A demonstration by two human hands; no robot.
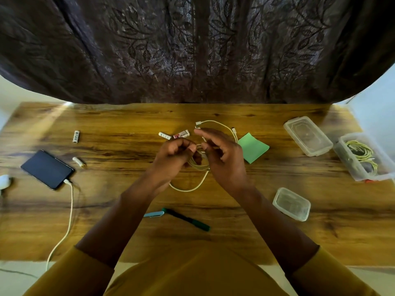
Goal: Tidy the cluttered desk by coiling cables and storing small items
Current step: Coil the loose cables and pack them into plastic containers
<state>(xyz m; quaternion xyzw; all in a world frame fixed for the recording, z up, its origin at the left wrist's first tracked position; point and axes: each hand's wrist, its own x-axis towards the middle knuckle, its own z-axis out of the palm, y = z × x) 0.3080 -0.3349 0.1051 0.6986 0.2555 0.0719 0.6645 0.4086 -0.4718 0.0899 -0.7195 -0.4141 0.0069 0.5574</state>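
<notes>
Over the middle of the wooden desk, my left hand pinches a white cable between thumb and fingers. My right hand is beside it, fingers spread, with the same cable running under and through its fingers. The cable loops behind both hands, and a loose bend of it lies on the desk just below them. Beyond my hands lie a white battery and a pink-and-white eraser. Two more batteries lie to the left.
A phone with a charging cable lies at the left. A green sticky-note pad, a container lid, an open box holding coiled cables and a small empty box are on the right. Two pens lie near the front.
</notes>
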